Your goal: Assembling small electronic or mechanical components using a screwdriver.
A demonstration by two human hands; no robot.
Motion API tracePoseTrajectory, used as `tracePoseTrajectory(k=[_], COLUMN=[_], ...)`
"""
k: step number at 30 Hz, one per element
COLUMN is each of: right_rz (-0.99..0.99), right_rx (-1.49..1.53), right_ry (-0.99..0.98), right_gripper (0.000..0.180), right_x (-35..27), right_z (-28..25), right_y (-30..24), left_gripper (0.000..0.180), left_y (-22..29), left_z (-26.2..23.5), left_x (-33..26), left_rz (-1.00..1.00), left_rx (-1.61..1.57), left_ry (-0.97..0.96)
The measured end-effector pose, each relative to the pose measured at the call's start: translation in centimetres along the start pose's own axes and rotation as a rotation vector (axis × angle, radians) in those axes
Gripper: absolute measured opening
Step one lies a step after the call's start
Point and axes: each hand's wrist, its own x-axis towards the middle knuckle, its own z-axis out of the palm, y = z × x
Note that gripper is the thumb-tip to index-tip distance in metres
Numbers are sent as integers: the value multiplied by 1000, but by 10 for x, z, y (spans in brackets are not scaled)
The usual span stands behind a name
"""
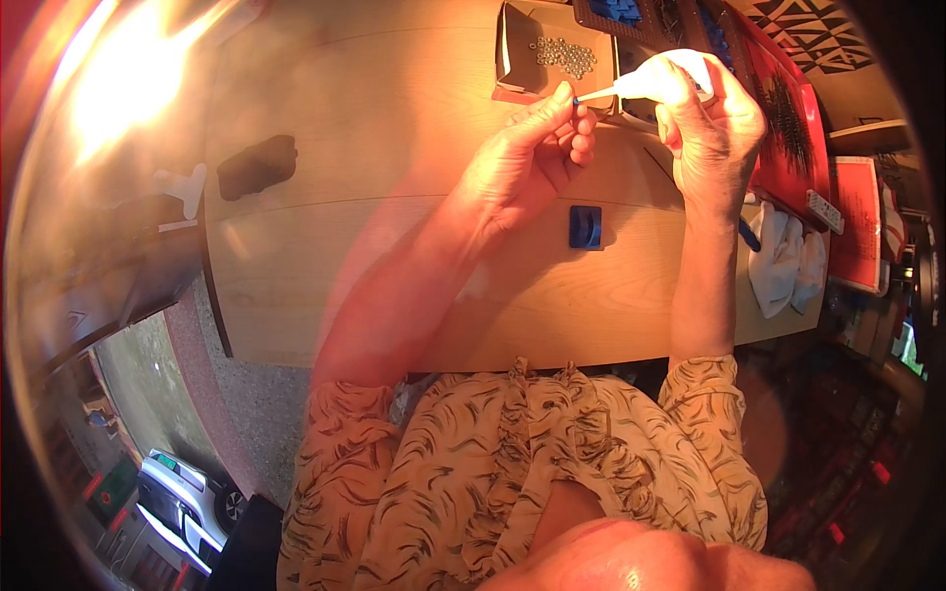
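Observation:
My left hand (pixel 537 148) is closed in a pinch on a tiny blue piece (pixel 576 100), whose exact kind is too small to tell. From the right, my right hand (pixel 714 123) grips a white squeeze bottle (pixel 645 79) with a long thin nozzle. The nozzle's tip points left and meets the blue piece, or comes very close to it. Below the hands, a blue block (pixel 585 228) with a curved recess lies on the wooden table (pixel 394 266). Just beyond my left fingertips stands an open cardboard box (pixel 512 59) holding many small shiny beads (pixel 567 57).
Trays with blue parts (pixel 619 10) stand at the far right, near a red tray (pixel 803 138) of dark bristly pieces. White cloth or bags (pixel 783 261) lie at the table's right edge. A dark object (pixel 256 167) rests on the left. Strong glare (pixel 128 79) washes out the upper left.

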Motion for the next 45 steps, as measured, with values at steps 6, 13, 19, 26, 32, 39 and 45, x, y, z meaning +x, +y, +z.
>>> tracePoseTrajectory(k=[6,13,19,26,32,39,45], right_rz=[4,32,-12,-17,-35,-47,28], right_rx=[-33,-52,-98,-97,-136,-169,116], right_ry=[13,21,10,-5,-13,-21,-26], right_gripper=[12,12,12,12,11,11,15], right_x=[-2,-2,-2,-4,-3,-3,2], right_z=[1,1,2,2,1,-1,-6], right_y=[-2,-6,-8,-13,-13,-10,0], left_gripper=[22,22,22,20,16,17,20], left_y=[-1,-1,0,-1,-2,-1,-2], left_z=[0,-3,-4,-4,-4,-6,-1], left_x=[-1,-1,-1,-1,-2,-1,-2], left_rz=[16,15,7,20,17,29,46], left_rx=[6,18,19,33,20,59,77], left_ry=[3,-23,-20,-25,19,21,-6])
